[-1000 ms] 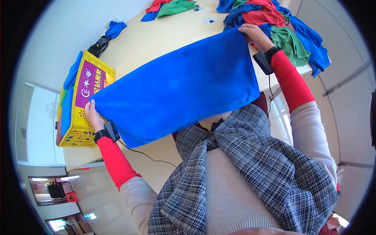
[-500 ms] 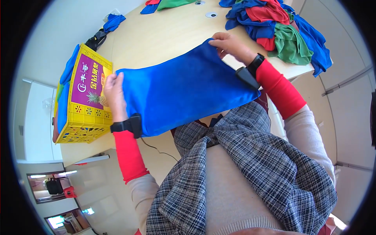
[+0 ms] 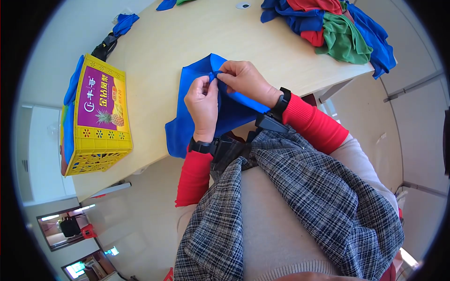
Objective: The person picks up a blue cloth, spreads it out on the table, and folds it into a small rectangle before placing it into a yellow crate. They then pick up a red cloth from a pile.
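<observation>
Head view: soft folded blue cloth (image 3: 192,126)

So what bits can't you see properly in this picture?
- Head view: the blue cloth corners meet inside the left hand and right hand; fingers hide the pinch.
- Yellow crate: its side wall hides the inside.
- Cloth pile: cut off by the top edge.
- Table far end: cut off.

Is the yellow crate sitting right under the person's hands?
No, the yellow crate stands off to the left on the table, apart from both hands, which pinch the blue cloth.
</observation>
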The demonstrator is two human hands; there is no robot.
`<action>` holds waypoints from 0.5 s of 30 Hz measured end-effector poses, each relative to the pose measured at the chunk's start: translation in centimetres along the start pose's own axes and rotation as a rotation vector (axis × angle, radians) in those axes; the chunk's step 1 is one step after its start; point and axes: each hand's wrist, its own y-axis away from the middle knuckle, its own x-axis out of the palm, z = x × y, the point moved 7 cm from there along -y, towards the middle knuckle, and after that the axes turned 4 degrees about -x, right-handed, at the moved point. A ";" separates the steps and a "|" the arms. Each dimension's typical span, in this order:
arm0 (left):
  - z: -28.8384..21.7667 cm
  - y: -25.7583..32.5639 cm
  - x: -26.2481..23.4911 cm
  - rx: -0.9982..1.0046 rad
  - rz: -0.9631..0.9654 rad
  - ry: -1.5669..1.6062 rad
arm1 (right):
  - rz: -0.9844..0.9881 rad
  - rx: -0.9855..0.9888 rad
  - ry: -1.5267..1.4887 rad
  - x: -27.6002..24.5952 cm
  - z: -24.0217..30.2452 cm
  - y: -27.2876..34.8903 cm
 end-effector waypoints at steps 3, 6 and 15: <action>-0.9 0.4 0.1 0.094 -0.016 -0.121 | -0.019 -0.047 0.112 -0.1 -0.1 -0.1; -2.2 0.6 0.2 0.192 -0.027 -0.237 | -0.040 -0.094 0.200 -0.2 0.1 -0.1; -4.4 1.3 0.6 0.437 -0.079 -0.470 | -0.052 -0.146 0.286 -0.5 0.7 -0.3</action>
